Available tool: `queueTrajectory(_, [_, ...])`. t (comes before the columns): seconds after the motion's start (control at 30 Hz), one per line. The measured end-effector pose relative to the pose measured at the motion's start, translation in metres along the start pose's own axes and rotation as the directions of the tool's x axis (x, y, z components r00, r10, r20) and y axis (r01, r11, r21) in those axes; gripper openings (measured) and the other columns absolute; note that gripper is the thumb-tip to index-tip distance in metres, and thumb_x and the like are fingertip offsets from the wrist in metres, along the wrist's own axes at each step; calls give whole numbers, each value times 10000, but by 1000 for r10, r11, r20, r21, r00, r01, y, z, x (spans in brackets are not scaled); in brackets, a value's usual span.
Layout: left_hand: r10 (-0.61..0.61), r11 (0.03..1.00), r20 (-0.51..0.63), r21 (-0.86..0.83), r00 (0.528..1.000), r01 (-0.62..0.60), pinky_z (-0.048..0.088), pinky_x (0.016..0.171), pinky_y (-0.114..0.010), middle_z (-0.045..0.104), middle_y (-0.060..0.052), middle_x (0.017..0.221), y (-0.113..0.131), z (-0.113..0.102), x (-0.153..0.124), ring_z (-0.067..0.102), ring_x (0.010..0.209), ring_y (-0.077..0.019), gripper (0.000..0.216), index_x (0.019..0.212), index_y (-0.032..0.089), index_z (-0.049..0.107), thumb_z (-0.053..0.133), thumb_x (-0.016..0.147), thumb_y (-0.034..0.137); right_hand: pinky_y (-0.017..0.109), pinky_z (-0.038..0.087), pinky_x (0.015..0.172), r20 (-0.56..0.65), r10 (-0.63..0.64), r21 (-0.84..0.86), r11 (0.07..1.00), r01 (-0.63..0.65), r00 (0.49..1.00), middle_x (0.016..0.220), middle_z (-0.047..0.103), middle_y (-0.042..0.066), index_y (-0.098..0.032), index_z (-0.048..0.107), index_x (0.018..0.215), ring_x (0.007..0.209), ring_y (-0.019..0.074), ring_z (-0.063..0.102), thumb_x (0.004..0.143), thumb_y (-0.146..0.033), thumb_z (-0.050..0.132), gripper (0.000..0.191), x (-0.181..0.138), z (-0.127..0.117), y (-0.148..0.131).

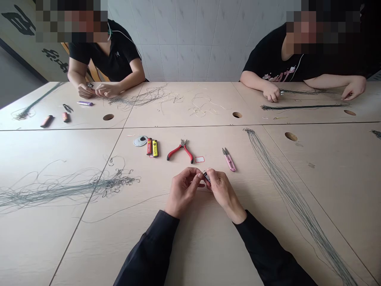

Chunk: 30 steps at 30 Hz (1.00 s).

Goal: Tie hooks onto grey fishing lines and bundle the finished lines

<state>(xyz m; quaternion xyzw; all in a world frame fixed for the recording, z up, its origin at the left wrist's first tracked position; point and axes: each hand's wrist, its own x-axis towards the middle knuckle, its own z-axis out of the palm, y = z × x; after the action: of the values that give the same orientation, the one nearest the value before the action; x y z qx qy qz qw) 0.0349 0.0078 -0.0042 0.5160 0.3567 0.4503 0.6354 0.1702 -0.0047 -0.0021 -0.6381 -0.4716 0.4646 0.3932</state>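
Note:
My right hand [224, 191] is closed around a small dark lighter [206, 177], its metal end pointing toward my left hand. My left hand [185, 190] pinches a thin dark cord [126, 207], which trails off to the left over the table. The fingertips of both hands nearly meet, and the cord's end between them is too small to make out. Beyond my hands lie red-handled pliers [180, 151] with jaws pointing away, and pink thread snips [229, 159]. A red lighter [149, 146] and a yellow lighter [155, 148] rest side by side.
A loose bundle of cords [110, 184] spreads at left; a straighter bundle [285, 186] runs down the right. A round disc [140, 141] touches the red lighter. Two people work across the table [208, 246], with cords before them. Holes [291, 136] and seams cross the tabletop.

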Motion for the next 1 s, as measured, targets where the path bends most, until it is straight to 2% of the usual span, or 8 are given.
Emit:
queueTrajectory(0.27, [-26, 999, -2, 32, 1000, 26, 626, 749, -313, 683, -50, 842, 1, 0, 0, 702, 830, -168, 256, 906, 147, 611, 625, 905, 402, 271, 255, 501, -9, 9, 7, 1000, -9, 1000, 494, 328, -42, -223, 322, 542, 498, 118, 313, 918, -435, 349, 433, 0, 0, 0])
queueTrajectory(0.67, [-25, 999, 2, 36, 1000, 25, 629, 748, -317, 669, -42, 842, 1, -1, 0, 692, 790, -154, 270, 899, 143, 618, 643, 891, 412, 269, 232, 486, 3, -5, 34, 999, 5, 1000, 499, 321, -45, -221, 325, 548, 504, 114, 285, 894, -397, 383, 392, -1, 1, 0])
queueTrajectory(0.73, [-31, 999, -15, 11, 999, 31, 628, 756, -322, 669, -43, 837, 3, 0, 0, 699, 804, -164, 277, 886, 141, 618, 663, 876, 414, 264, 209, 467, 14, 19, 122, 992, -20, 1000, 499, 309, -49, -222, 331, 553, 488, 109, 264, 870, -395, 417, 371, 0, -4, -2])
queueTrajectory(0.77, [-36, 999, -45, -25, 998, 35, 626, 770, -331, 670, -44, 838, 4, 1, 0, 706, 824, -173, 279, 881, 142, 615, 670, 871, 415, 261, 192, 451, 18, 57, 221, 974, -59, 998, 500, 290, -56, -224, 342, 569, 473, 108, 241, 861, -415, 425, 359, 0, -8, -3])
queueTrajectory(0.83, [-57, 990, -129, -133, 990, 39, 623, 804, -359, 670, -41, 853, 8, 2, 1, 719, 877, -197, 284, 883, 146, 605, 673, 868, 421, 250, 173, 422, 22, 148, 483, 864, -140, 989, 525, 265, -69, -229, 393, 637, 450, 108, 205, 857, -518, 401, 363, 1, -18, -8])
queueTrajectory(0.9, [-85, 976, -193, -214, 978, 43, 619, 823, -383, 667, -36, 860, 10, 3, 1, 728, 894, -212, 296, 883, 148, 598, 677, 862, 432, 239, 190, 403, 27, 203, 669, 724, -168, 979, 563, 278, -69, -228, 450, 728, 445, 111, 211, 861, -647, 334, 455, 2, -26, -13])
queueTrajectory(0.93, [-95, 974, -204, -223, 974, 48, 618, 819, -385, 665, -34, 858, 10, 4, 1, 731, 878, -212, 306, 882, 147, 599, 686, 853, 439, 234, 208, 401, 22, 206, 706, 690, -161, 978, 578, 297, -64, -224, 471, 763, 449, 112, 231, 861, -698, 308, 510, 2, -28, -15])
queueTrajectory(1.0, [-96, 979, -211, -196, 973, 54, 617, 799, -373, 666, -34, 840, 10, 4, 2, 735, 835, -207, 333, 872, 142, 602, 710, 827, 454, 228, 236, 403, -2, 182, 705, 698, -128, 983, 597, 335, -54, -217, 495, 796, 457, 109, 271, 869, -745, 293, 570, 2, -28, -16])
